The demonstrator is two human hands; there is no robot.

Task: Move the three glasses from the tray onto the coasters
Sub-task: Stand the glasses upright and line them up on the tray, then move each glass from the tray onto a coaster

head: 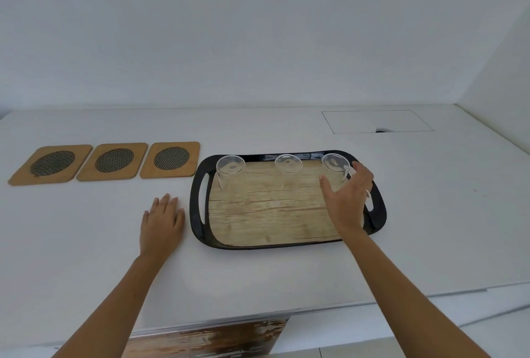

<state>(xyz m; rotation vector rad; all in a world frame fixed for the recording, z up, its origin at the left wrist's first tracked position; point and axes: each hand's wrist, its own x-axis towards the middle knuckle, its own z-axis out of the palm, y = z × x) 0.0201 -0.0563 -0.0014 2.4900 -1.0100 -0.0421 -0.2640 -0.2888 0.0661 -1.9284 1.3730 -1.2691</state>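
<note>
White desk (pixel 286 277) under a bare white wall fills my view. All three glasses stand along the far edge of the tray (pixel 198 214), centre frame: left glass (pixel 230 170), middle glass (pixel 288 167), right glass (pixel 335 165). Three coasters (pixel 114 161) wait empty at left. My right hand (pixel 348 197) has its fingers (pixel 363 171) spread, released, just beside the right glass. My left hand (pixel 162 223) lies flat, holding nothing. I judge the first pickup is starting; next comes closing round that glass. No writing is readable.

The right hand (pixel 348 194) reaches, fingers spread, for the rightmost clear glass (pixel 335 167) on the black-rimmed wood-patterned tray (pixel 198 214).
</note>
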